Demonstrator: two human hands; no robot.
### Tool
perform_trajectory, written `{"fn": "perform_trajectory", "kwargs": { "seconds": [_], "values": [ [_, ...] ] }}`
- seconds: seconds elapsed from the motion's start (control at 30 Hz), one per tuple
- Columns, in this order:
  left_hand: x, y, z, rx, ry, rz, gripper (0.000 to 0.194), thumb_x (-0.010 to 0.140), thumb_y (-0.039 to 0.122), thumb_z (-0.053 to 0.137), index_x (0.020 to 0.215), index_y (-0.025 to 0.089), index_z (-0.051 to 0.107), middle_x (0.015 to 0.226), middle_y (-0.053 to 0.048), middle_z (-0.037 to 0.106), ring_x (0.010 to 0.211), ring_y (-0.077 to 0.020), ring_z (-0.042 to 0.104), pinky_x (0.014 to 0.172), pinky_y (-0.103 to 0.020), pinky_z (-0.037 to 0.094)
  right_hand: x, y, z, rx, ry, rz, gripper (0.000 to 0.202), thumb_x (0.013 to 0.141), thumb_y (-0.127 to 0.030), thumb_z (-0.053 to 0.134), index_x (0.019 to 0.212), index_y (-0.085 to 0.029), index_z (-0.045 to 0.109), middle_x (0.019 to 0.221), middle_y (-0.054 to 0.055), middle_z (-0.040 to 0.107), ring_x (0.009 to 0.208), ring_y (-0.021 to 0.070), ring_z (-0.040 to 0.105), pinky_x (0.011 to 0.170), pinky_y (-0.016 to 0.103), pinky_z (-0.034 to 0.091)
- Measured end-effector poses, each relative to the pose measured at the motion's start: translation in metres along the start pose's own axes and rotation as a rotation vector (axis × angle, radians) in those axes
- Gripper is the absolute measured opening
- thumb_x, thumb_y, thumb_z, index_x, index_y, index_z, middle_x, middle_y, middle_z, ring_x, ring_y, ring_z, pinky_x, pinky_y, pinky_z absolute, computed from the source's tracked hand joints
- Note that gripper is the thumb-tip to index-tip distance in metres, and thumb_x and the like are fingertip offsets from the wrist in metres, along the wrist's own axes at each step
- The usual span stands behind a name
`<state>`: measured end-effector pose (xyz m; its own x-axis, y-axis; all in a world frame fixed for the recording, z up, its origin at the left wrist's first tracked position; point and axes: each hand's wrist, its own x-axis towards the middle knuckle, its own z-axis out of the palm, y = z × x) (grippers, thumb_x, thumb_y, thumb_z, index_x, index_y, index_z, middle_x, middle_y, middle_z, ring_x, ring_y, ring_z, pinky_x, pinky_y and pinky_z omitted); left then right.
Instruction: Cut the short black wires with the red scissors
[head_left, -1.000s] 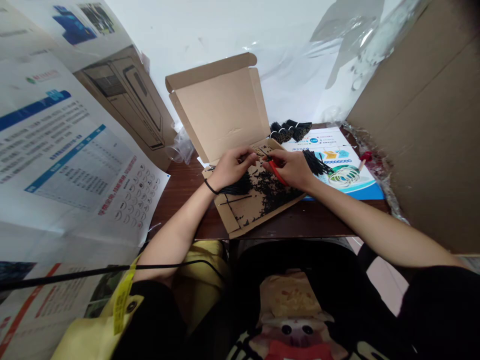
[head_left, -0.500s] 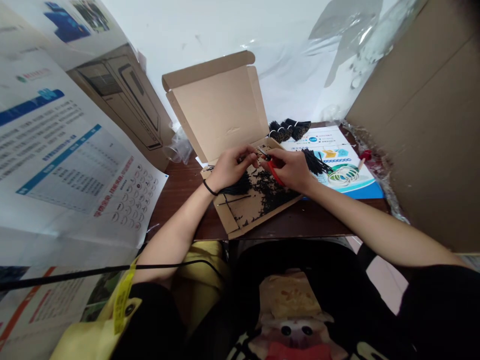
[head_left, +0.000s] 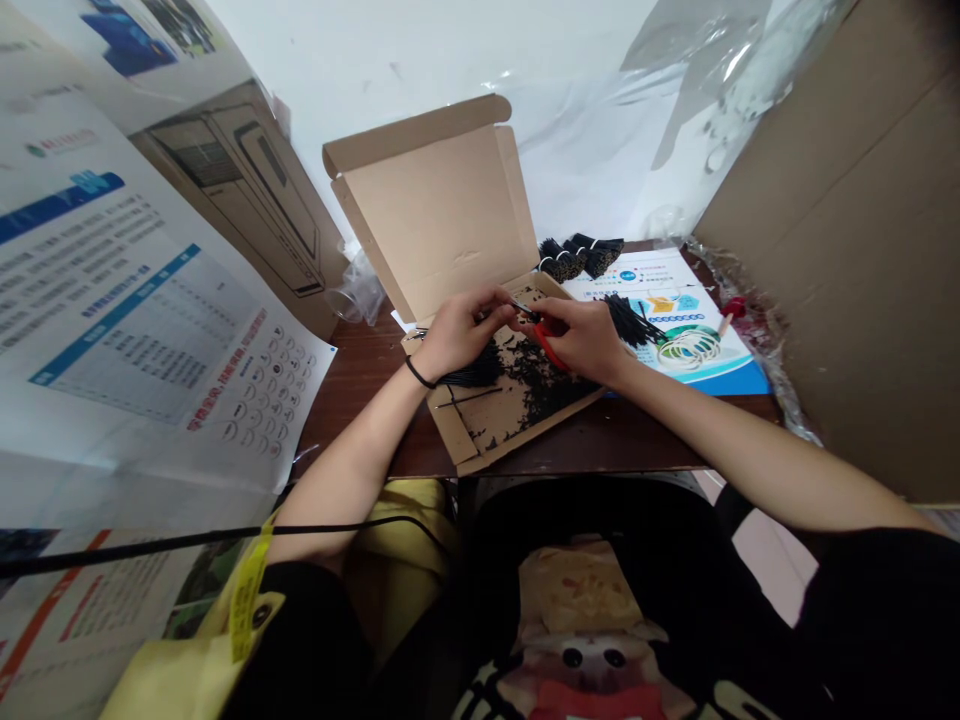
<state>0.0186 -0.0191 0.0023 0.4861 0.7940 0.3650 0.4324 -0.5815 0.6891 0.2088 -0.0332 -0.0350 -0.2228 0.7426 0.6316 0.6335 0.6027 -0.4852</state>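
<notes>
Red-handled scissors [head_left: 551, 346] are gripped in my right hand [head_left: 586, 340], their metal tips pointing left toward my other fingers. My left hand [head_left: 463, 333], a black band round its wrist, is pinched closed right by the blades; what it pinches is too small to make out. Both hands are above an open cardboard box [head_left: 466, 458]. In the box, dark scraps [head_left: 546, 393] are strewn over the bottom. A bundle of thin black strips [head_left: 477, 372] lies under my left hand, with a single strip [head_left: 469, 397] in front of it.
Tied black bundles [head_left: 570, 258] sit behind the box. To the right, loose black strips [head_left: 634, 322] and pale rings [head_left: 686, 348] lie on a printed sheet [head_left: 720, 375]. Cardboard [head_left: 847, 260] walls the right side; a hanging poster [head_left: 150, 330] walls the left.
The scissor blades have shifted slightly and lie closer to my left fingertips. Otherwise both hands stay in nearly the same place.
</notes>
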Motion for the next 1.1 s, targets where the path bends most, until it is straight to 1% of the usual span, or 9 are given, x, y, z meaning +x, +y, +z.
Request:
{"fn": "perform_trajectory", "kwargs": {
  "seconds": [0.13, 0.3, 0.5, 0.7, 0.8, 0.9, 1.0, 1.1],
  "values": [
    [0.0, -0.001, 0.0, 0.004, 0.004, 0.005, 0.019, 0.089, 0.032, 0.051, 0.093, 0.016, 0.062, 0.084, -0.003, 0.071, 0.079, -0.0135, 0.063, 0.071, -0.026, 0.047, -0.001, 0.002, 0.0, -0.027, -0.011, -0.001, 0.033, 0.082, -0.049, 0.057, 0.092, -0.021, 0.072, 0.059, -0.001, 0.057, 0.054, 0.0098, 0.043, 0.056, 0.026, 0.035],
    [-0.001, -0.001, 0.001, -0.02, -0.016, 0.018, 0.021, 0.09, 0.032, 0.051, 0.091, 0.015, 0.063, 0.085, -0.004, 0.072, 0.079, -0.0135, 0.064, 0.072, -0.026, 0.047, -0.002, 0.005, 0.001, -0.066, -0.017, -0.029, 0.03, 0.083, -0.042, 0.057, 0.098, -0.021, 0.072, 0.065, 0.002, 0.061, 0.058, 0.0116, 0.048, 0.058, 0.026, 0.037],
    [-0.002, 0.005, 0.003, -0.021, -0.019, 0.005, 0.023, 0.091, 0.032, 0.05, 0.089, 0.015, 0.064, 0.084, -0.004, 0.072, 0.077, -0.0125, 0.064, 0.07, -0.025, 0.047, -0.004, 0.006, 0.002, -0.134, -0.016, -0.042, 0.03, 0.085, -0.039, 0.051, 0.097, -0.021, 0.072, 0.069, 0.005, 0.065, 0.064, 0.0144, 0.054, 0.062, 0.027, 0.039],
    [-0.003, 0.003, 0.005, -0.013, -0.029, 0.004, 0.023, 0.091, 0.031, 0.051, 0.085, 0.015, 0.066, 0.081, -0.004, 0.072, 0.072, -0.0105, 0.061, 0.067, -0.024, 0.044, -0.004, 0.008, 0.0, -0.205, -0.061, -0.09, 0.029, 0.086, -0.028, 0.046, 0.099, -0.02, 0.071, 0.075, 0.006, 0.067, 0.069, 0.0159, 0.056, 0.064, 0.028, 0.039],
    [-0.002, 0.0, 0.006, -0.017, -0.032, -0.012, 0.024, 0.09, 0.033, 0.051, 0.085, 0.014, 0.066, 0.081, -0.004, 0.071, 0.069, -0.0104, 0.059, 0.065, -0.024, 0.043, -0.004, 0.01, 0.0, -0.226, -0.076, -0.068, 0.029, 0.086, -0.031, 0.047, 0.099, -0.02, 0.071, 0.074, 0.006, 0.067, 0.067, 0.0158, 0.056, 0.061, 0.028, 0.037],
    [0.0, -0.004, 0.007, -0.048, -0.041, -0.006, 0.026, 0.091, 0.035, 0.049, 0.087, 0.014, 0.064, 0.082, -0.004, 0.071, 0.07, -0.0107, 0.059, 0.064, -0.024, 0.043, -0.003, 0.012, 0.001, -0.171, -0.076, -0.024, 0.027, 0.085, -0.036, 0.052, 0.096, -0.021, 0.072, 0.072, 0.005, 0.067, 0.063, 0.0145, 0.056, 0.059, 0.027, 0.036],
    [0.001, -0.006, 0.006, -0.068, -0.03, 0.004, 0.027, 0.091, 0.037, 0.048, 0.089, 0.015, 0.064, 0.083, -0.005, 0.07, 0.072, -0.0109, 0.059, 0.066, -0.024, 0.044, -0.002, 0.013, 0.001, -0.102, -0.025, 0.032, 0.029, 0.084, -0.042, 0.054, 0.093, -0.021, 0.071, 0.072, 0.004, 0.068, 0.06, 0.0128, 0.055, 0.059, 0.026, 0.037],
    [0.001, -0.007, 0.005, -0.046, -0.015, 0.004, 0.029, 0.092, 0.037, 0.046, 0.087, 0.015, 0.064, 0.084, -0.005, 0.069, 0.074, -0.0111, 0.059, 0.068, -0.024, 0.044, -0.001, 0.013, 0.001, -0.077, 0.014, 0.045, 0.03, 0.084, -0.044, 0.055, 0.096, -0.022, 0.071, 0.071, 0.003, 0.068, 0.059, 0.012, 0.054, 0.06, 0.026, 0.038]
  ]
}}
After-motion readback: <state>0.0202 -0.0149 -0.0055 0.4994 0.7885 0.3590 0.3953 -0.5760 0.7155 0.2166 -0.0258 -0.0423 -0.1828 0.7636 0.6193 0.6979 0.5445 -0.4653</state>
